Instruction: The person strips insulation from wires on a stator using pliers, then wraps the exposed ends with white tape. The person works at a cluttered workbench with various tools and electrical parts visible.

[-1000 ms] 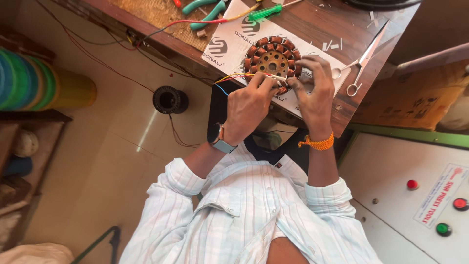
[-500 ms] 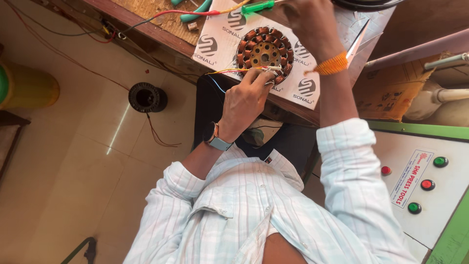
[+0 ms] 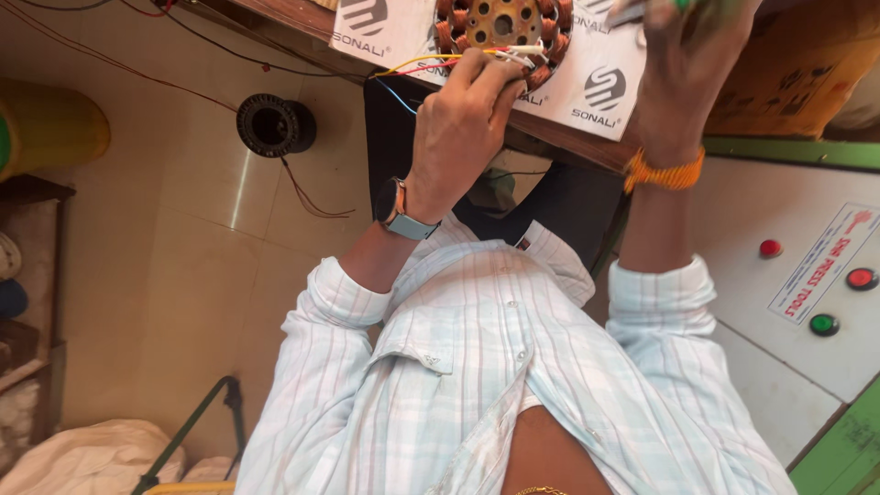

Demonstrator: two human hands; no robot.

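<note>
While left hand (image 3: 456, 137) steadies work: grip pinches white wire ends (image 3: 524, 55) at the stator (image 3: 502, 25) rim, on the desk (image 3: 559, 137).
Right hand (image 3: 687, 69): closed round a green-handled tool (image 3: 665, 7) beside stator; exact grip cannot tell.

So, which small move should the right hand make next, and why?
Probably bring the right hand with its green-handled tool back down to the wire ends. The left hand pinches the white-sleeved wires against the copper-wound stator, holding them ready, while the right hand is lifted away at the frame's top.
</note>
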